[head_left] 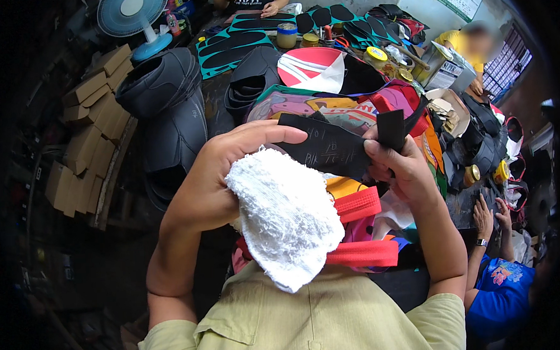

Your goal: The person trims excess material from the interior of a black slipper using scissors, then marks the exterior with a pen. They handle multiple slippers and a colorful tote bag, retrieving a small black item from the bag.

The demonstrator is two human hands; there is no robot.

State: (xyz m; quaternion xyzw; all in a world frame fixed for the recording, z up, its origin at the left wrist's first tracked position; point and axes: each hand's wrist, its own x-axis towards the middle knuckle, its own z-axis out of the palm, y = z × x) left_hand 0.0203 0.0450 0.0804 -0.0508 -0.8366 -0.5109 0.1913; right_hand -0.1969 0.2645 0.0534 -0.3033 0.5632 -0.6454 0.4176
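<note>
My left hand [227, 170] holds a white fluffy cloth [287, 218] that hangs down from the palm, and its fingertips touch the left end of a black flat cut piece [331, 150] with chalk marks. My right hand [398, 165] pinches the right end of that black piece, whose upper tab sticks up above the thumb. Both hands are raised close to my chest. Below them lie red straps [363, 253] and colourful sheet pieces [327, 105].
Stacks of black moulded shoe parts [167, 111] stand at the left beside cardboard boxes [90, 138]. Black soles on teal sheets [238, 44], jars and a fan [132, 16] lie farther back. Another person in blue [500, 284] works at the right; others sit at the back.
</note>
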